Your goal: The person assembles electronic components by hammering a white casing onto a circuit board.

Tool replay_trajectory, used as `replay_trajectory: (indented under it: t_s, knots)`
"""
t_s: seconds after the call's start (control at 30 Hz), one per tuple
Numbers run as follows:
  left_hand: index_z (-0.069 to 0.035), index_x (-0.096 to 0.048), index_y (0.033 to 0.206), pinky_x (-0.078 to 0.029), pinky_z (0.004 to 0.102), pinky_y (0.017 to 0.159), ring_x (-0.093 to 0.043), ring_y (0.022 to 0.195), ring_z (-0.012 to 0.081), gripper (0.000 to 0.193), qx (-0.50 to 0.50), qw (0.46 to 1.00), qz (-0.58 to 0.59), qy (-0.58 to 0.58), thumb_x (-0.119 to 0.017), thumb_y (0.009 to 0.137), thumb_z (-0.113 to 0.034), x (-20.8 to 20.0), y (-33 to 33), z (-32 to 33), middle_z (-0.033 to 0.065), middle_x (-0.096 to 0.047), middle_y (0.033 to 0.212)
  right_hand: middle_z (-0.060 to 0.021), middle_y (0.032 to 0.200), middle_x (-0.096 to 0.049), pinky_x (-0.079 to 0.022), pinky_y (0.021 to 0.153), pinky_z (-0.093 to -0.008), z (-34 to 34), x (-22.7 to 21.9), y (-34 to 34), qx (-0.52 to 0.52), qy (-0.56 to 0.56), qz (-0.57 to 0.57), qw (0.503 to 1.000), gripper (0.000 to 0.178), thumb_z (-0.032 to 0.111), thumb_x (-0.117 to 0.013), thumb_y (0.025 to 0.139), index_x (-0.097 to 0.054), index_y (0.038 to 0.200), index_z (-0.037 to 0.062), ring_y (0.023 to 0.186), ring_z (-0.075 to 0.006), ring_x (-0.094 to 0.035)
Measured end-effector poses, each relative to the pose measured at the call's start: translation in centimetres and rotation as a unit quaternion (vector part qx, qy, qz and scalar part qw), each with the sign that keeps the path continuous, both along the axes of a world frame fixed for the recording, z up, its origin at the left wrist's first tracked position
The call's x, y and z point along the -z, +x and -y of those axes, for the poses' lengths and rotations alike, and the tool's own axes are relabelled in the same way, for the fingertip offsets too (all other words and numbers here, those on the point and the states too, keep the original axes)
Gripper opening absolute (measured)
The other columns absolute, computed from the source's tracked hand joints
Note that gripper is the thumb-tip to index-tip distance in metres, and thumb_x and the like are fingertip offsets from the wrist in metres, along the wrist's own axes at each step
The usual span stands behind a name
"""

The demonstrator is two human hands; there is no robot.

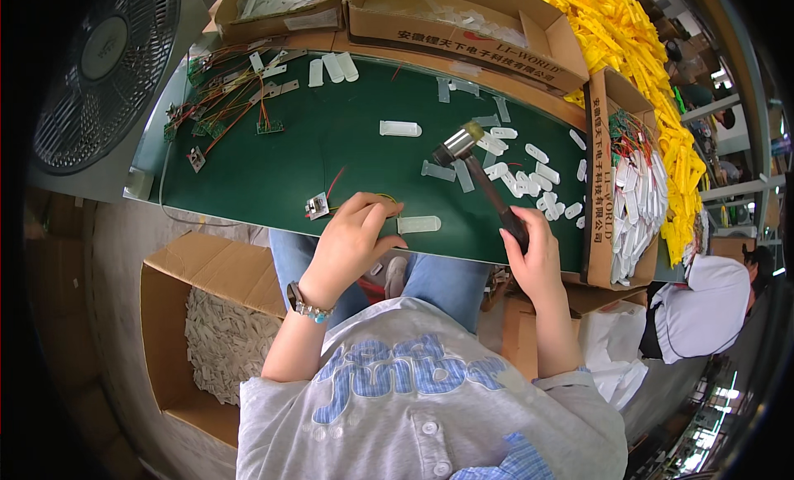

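My right hand point(533, 247) is closed round the dark handle of a mallet point(490, 178). Its metal head, with one dark face and one yellowish face, is raised over the right half of the green work mat. At the mat's near edge my left hand point(351, 236) has its thumb and fingers curled about the left end of a narrow white plastic case point(420, 224). The fingers hide that end. A small circuit board point(316, 205) with red and yellow wires lies just left of this hand, its wires running under the fingers.
Small white covers point(529, 174) are scattered at the right, beside clear strips. A lone white case point(400, 128) lies mid-mat. Wired boards point(269, 126) pile up far left near a fan point(103, 50). Cardboard boxes point(463, 46) border the back; another point(602, 191) with wired white parts stands right.
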State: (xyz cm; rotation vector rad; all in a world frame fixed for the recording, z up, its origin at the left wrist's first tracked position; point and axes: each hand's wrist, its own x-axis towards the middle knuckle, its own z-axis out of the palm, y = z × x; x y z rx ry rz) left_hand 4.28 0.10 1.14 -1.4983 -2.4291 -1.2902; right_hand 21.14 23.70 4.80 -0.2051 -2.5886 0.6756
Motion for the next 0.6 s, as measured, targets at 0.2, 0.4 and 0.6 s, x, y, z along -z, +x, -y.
replay_trajectory:
  t_s: [0.2,0.4,0.6]
  knots:
    - [-0.001,-0.064,0.108,-0.054,0.039,0.086,-0.063,0.103,0.0307,0.048,0.009,1.0,-0.005,-0.002,-0.084,0.068,-0.016,0.0,0.0,-0.4,0.0119,-0.066,0.109,-0.0122,0.107,-0.061,-0.05,0.085,-0.043,-1.9,1.1,-2.1,0.044,0.145,0.054,0.987,0.033,0.004,-0.072,0.08,-0.061,0.112,0.0034,0.102,-0.0328,-0.059]
    - [0.0,-0.063,0.112,-0.053,0.0424,0.086,-0.062,0.102,0.0335,0.05,0.029,0.999,-0.042,-0.002,-0.083,0.068,-0.012,-0.4,0.3,-0.2,0.0135,-0.066,0.106,-0.0054,0.115,-0.064,-0.046,0.097,-0.0425,4.6,2.4,-5.3,-0.124,0.082,-0.001,0.989,0.047,0.013,-0.077,0.075,-0.065,0.12,0.0085,0.118,-0.0277,-0.055]
    - [-0.007,-0.062,0.111,-0.053,0.0411,0.084,-0.063,0.095,0.0325,0.043,0.079,0.979,-0.169,0.082,-0.08,0.072,-0.01,-8.3,1.2,-0.3,0.0115,-0.066,0.102,-0.0023,0.096,-0.066,-0.047,0.081,-0.0384,3.3,1.5,-8.3,-0.109,0.084,-0.156,0.978,0.033,0.009,-0.068,0.084,-0.069,0.117,0.0136,0.091,-0.0236,-0.062]
